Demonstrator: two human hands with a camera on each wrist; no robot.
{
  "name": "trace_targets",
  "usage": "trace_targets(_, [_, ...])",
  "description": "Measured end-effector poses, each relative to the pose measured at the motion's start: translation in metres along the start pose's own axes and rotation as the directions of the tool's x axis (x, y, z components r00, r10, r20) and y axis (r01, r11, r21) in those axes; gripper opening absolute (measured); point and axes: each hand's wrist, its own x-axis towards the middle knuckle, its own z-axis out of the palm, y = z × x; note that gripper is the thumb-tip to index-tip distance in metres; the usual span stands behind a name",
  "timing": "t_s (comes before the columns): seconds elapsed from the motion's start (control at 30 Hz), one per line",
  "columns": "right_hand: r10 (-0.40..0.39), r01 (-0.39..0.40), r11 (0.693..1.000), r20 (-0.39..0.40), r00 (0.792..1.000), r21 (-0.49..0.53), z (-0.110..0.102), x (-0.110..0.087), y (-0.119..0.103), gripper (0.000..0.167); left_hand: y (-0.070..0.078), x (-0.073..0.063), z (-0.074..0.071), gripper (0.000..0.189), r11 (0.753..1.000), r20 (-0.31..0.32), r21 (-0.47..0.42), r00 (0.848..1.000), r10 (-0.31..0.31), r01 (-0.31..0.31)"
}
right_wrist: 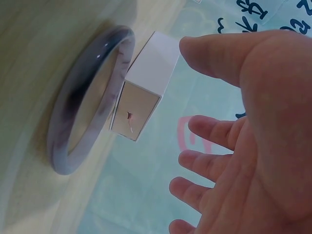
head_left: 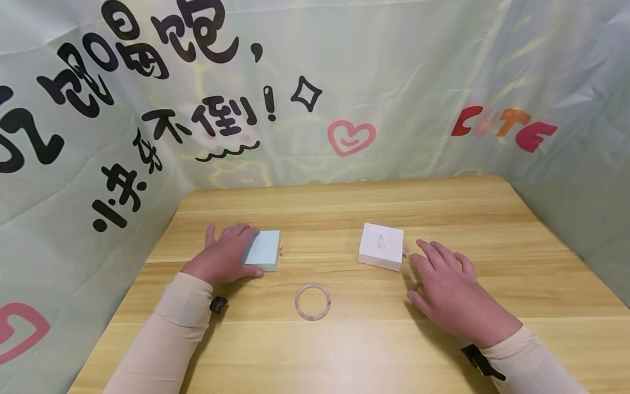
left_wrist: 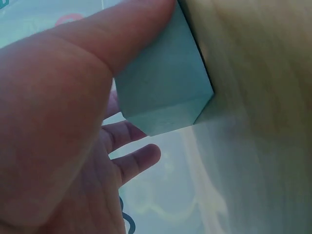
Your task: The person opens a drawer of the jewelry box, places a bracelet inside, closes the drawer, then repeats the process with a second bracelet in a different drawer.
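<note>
My left hand point(head_left: 223, 253) grips a small light blue box point(head_left: 263, 250) on the left of the table, thumb along its near side. In the left wrist view the thumb lies along the blue box point(left_wrist: 168, 83), and two fingers stick out past its end. A small white box point(head_left: 381, 245) with fine print on top sits right of centre. Just right of it hovers my right hand point(head_left: 450, 293), fingers spread and apart from the box. A pale, translucent bangle point(head_left: 313, 301) lies flat between the hands, nearer to me; the right wrist view shows its greyish ring point(right_wrist: 90, 97) with dark patches.
The wooden table point(head_left: 344, 350) has rounded far corners. A pale printed cloth point(head_left: 418, 71) hangs behind it and along both sides. A small pink tab point(right_wrist: 130, 116) sticks out of the white box's end. Black camera mounts point(head_left: 482, 362) show at both wrists.
</note>
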Motion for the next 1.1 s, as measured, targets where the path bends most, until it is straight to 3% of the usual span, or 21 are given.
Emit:
trace_targets(0.4, [-0.016, 0.016, 1.0, -0.002, 1.0, -0.002, -0.005, -0.001, -0.005, 0.065, 0.01, -0.001, 0.014, 0.097, 0.998, -0.052, -0.025, 0.997, 0.059, -0.06])
trace_targets(0.77, [-0.036, 0.036, 0.999, 0.006, 0.999, 0.004, -0.005, -0.002, -0.012, 0.059, 0.036, 0.002, 0.016, 0.099, 0.995, -0.066, -0.012, 0.993, 0.099, -0.1])
trace_targets(1.1, [-0.109, 0.109, 0.994, -0.003, 0.994, 0.005, -0.004, 0.005, -0.029, 0.048, 0.049, 0.004, 0.019, 0.101, 0.991, -0.078, 0.029, 0.989, 0.129, -0.127])
